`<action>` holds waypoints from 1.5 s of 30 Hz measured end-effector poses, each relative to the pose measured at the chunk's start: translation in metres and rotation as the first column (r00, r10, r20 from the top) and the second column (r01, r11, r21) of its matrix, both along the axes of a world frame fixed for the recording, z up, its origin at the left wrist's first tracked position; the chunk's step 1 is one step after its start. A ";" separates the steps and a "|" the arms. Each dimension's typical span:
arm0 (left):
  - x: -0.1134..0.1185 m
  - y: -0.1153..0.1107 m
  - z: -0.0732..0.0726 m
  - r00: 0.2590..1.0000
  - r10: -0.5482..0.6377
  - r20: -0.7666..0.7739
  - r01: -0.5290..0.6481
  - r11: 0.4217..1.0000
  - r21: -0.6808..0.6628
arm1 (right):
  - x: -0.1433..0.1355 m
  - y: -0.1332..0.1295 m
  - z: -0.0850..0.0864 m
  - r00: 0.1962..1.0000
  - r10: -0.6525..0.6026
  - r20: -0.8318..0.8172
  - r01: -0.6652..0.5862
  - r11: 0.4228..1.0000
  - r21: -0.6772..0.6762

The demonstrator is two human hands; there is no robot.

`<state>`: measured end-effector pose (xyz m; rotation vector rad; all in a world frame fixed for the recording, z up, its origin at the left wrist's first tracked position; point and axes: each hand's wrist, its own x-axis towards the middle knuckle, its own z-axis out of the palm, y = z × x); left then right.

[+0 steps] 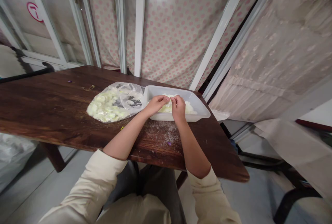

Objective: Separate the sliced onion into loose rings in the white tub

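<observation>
Over a white plastic tub point(200, 107) my two hands meet, thumbs and fingers pinched close together. My left hand point(156, 105) comes in from the left side and my right hand point(178, 108) from the right. Something small and whitish seems to be between the fingertips, too small to make out. Pale white and yellowish pieces point(190, 108) lie in the tub beneath them. Left of the tub, touching or nearly touching it, rests a clear plastic bag point(102, 105) holding similar pale, roundish pieces.
The dark wooden table point(57, 103) has white crumbs or grains point(163, 132) scattered before the tub. A thin strand point(88, 87) lies at the back left. Behind stand framed glass panels with a dotted curtain point(176, 37). A black-framed chair point(293, 196) is at right.
</observation>
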<state>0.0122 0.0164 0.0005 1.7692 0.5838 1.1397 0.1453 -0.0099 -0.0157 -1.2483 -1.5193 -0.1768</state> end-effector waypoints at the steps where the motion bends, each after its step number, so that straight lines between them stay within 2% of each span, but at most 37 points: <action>1: -0.001 0.000 0.000 1.000 0.002 -0.004 -0.002 1.000 0.003 | 0.000 0.000 0.000 1.000 0.005 0.010 -0.005 1.000 0.000; 8: -0.003 0.001 -0.001 0.996 -0.070 -0.057 0.072 0.997 0.035 | -0.001 -0.003 0.001 0.998 0.032 0.057 -0.032 0.999 -0.009; 16: -0.001 0.002 -0.002 0.994 0.086 -0.060 -0.081 0.993 0.081 | -0.003 -0.003 0.000 0.999 0.023 -0.030 -0.023 0.999 -0.022; 23: -0.001 0.003 -0.004 0.987 0.120 -0.106 -0.108 0.988 0.113 | -0.005 -0.005 0.002 0.997 -0.007 -0.077 0.004 0.999 -0.039; 26: -0.002 0.005 -0.005 0.981 0.133 -0.144 -0.118 0.987 0.110 | -0.001 -0.004 0.002 0.981 -0.062 -0.182 0.053 0.997 -0.058; 29: -0.002 0.006 -0.006 0.978 0.148 -0.144 -0.136 0.987 0.088 | 0.004 -0.001 0.002 0.933 -0.133 -0.334 0.126 0.991 -0.044; 31: -0.001 0.007 -0.007 0.980 0.151 -0.128 -0.145 0.988 0.057 | 0.007 0.002 0.002 0.907 -0.134 -0.400 0.138 0.990 -0.018; 35: 0.004 0.006 -0.008 0.988 0.123 -0.091 -0.126 0.992 -0.028 | 0.007 0.005 0.000 0.883 -0.112 -0.457 0.126 0.992 0.002; 38: -0.001 0.007 -0.004 0.973 0.202 -0.108 -0.199 0.979 0.033 | 0.006 0.004 0.000 0.883 -0.106 -0.458 0.124 0.992 0.009; 40: -0.013 0.011 0.001 0.932 0.331 -0.147 -0.309 0.938 0.155 | 0.006 0.004 0.001 0.883 -0.092 -0.460 0.111 0.994 0.014; 42: -0.031 0.018 0.006 0.830 0.527 -0.185 -0.468 0.837 0.285 | 0.007 0.004 0.001 0.881 -0.081 -0.466 0.098 0.995 0.011; 44: -0.051 0.027 0.006 0.624 0.730 -0.280 -0.636 0.682 0.362 | 0.007 0.005 0.001 0.880 -0.078 -0.469 0.090 0.996 0.002; 45: -0.060 0.033 0.005 0.513 0.770 -0.379 -0.681 0.634 0.366 | 0.007 0.005 0.001 0.880 -0.079 -0.469 0.087 0.996 -0.005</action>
